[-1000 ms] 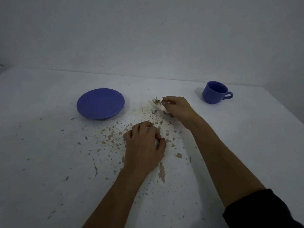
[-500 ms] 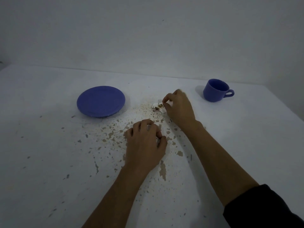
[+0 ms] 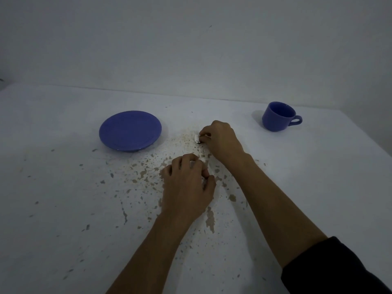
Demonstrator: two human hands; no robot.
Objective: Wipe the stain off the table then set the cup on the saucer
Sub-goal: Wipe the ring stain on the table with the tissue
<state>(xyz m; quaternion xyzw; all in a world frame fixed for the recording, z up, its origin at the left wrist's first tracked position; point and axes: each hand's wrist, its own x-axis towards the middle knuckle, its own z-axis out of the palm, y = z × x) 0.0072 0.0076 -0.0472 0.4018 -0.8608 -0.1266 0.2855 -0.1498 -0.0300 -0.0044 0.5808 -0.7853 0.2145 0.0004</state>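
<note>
**Both hands down on the stained bench, cup and saucer apart**

The right hand point(image 3: 220, 141) is curled knuckles-up, its fingertips pinched closed on a small crumpled wad of white tissue point(image 3: 197, 139) that is soiled with dark flecks and pressed to the bench at the far edge of the stain. Nearer the camera, the left hand point(image 3: 187, 185) rests palm-down with its fingers bent under; a sliver of white material point(image 3: 201, 160) shows past the knuckles, so it seems closed on a second bit of tissue, though the dim view hides most of it. A dark sleeve point(image 3: 331, 266) covers the right arm from the elbow back.

Beneath and around both hands spreads the brownish speckled stain point(image 3: 146, 172), a scatter of flecks and larger blotches across the white bench point(image 3: 53, 209), thickest between the hands and thinning out to the left and toward the camera.

The flat round blue ceramic saucer point(image 3: 130, 130) sits to the left of the right hand, its near rim just beside the outer specks. The blue ceramic cup point(image 3: 277, 116) stands upright well to the right of the right hand, handle pointing right, apart from the saucer and outside the stain.
</note>
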